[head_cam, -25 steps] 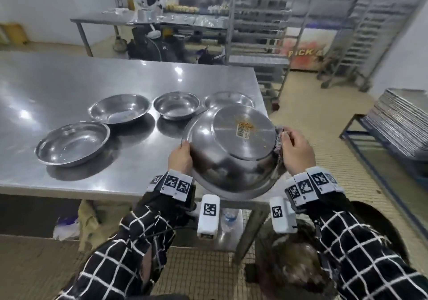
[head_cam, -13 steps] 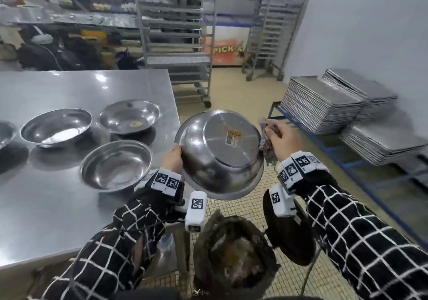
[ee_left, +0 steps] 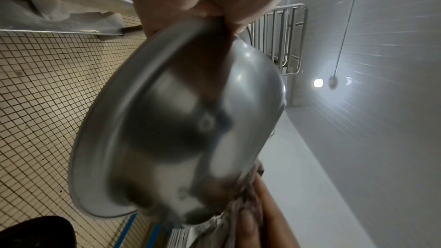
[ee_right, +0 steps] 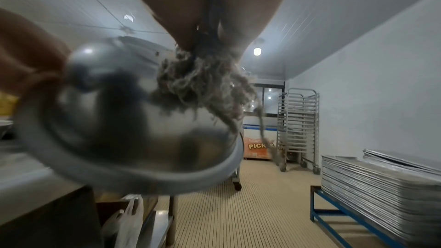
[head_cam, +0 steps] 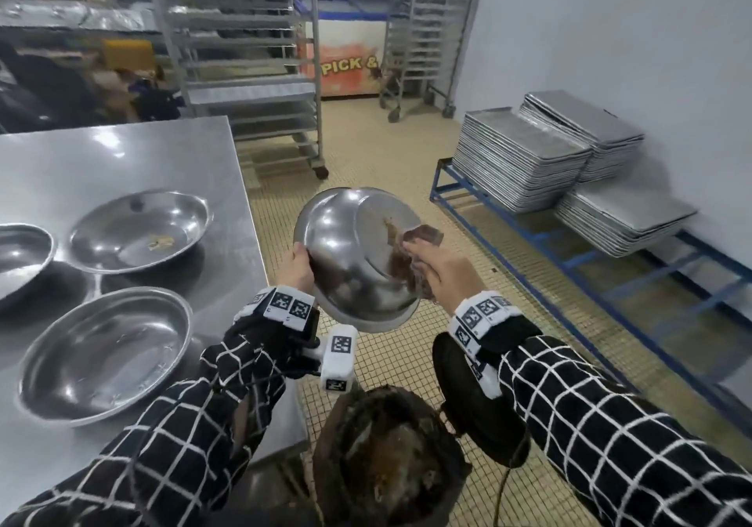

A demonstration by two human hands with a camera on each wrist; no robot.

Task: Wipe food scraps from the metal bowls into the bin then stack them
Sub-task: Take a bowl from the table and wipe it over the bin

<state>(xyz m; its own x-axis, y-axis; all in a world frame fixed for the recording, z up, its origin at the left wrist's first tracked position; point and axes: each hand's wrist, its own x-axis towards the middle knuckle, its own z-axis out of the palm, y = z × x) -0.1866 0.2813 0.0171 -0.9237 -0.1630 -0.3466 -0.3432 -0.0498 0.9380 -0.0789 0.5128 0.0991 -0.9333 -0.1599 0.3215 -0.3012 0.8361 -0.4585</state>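
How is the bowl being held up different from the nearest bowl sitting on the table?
The held bowl is in the air, tipped with its underside showing; the nearest table bowl sits mouth up on the steel table. The left hand grips the held bowl's rim while the right hand presses a rag on its smeared base; nothing touches the table bowl. Both are shiny metal.

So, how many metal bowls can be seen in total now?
4. One bowl is held upside down above the bin. Three stand on the table: near, middle, and one cut off at the left edge. More may lie out of frame.
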